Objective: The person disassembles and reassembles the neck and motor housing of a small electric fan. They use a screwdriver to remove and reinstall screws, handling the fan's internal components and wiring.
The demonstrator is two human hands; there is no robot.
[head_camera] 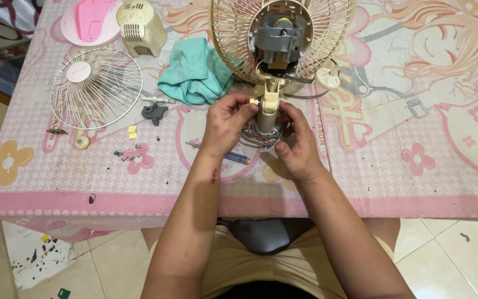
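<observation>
A cream fan neck (268, 108), at the table's centre beneath the exposed motor (279, 37) and rear grille (327, 33), is pinched by the left hand (225, 123) at 9 o'clock and the right hand (297, 145) at 4 o'clock; a teal cloth (195, 72) lies at 10 o'clock, loose screws (128, 155) farther left on the pink tablecloth (405, 177)

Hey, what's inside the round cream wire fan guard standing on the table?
Inside the cream wire fan guard sits a grey motor with a brass-coloured part on top. Its lower mounting is hidden by the cream neck.
</observation>
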